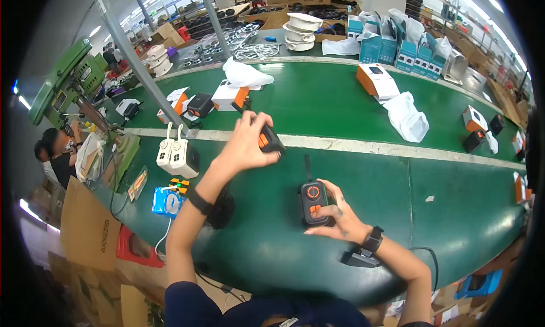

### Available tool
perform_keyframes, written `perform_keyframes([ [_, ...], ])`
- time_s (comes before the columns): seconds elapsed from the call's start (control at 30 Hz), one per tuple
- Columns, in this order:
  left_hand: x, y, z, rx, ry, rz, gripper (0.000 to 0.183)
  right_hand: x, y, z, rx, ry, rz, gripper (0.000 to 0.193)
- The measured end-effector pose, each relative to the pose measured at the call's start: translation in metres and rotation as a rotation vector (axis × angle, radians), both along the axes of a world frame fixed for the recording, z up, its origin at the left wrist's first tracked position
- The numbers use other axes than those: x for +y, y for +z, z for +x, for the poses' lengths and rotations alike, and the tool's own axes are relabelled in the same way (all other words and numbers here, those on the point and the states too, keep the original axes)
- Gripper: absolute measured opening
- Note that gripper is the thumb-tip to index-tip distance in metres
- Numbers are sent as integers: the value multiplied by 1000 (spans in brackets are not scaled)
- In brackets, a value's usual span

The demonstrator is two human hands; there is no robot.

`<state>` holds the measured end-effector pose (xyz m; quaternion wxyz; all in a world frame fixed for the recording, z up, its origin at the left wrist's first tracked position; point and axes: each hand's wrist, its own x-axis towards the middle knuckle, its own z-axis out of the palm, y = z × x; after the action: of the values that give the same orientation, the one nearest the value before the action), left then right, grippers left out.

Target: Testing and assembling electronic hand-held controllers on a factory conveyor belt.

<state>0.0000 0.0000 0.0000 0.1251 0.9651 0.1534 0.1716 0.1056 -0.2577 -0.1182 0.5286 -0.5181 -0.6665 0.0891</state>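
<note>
I have one black-and-orange unit [274,142] tilted in my left hand [244,142]; its twin [309,204] sits face-up in my right [339,218], strap [307,167] pointing away.

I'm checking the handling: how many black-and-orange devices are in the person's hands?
2: one black-and-orange device in the left hand, the other device in the right hand, lower in the picture.
</note>
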Motion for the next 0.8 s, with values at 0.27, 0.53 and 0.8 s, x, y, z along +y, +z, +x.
perform_keyframes([
  [0.27,-101,-24,-57,69,-267,-64,64,-18,4,6,-12,-20,-42,57],
  [0.53,-119,-45,-68,-85,-273,-152,66,-18,5,7,-42,-33,-39,57],
  [0.8,-113,-69,-81,-298,-278,-398,81,-17,6,5,-33,-37,-55,58],
])
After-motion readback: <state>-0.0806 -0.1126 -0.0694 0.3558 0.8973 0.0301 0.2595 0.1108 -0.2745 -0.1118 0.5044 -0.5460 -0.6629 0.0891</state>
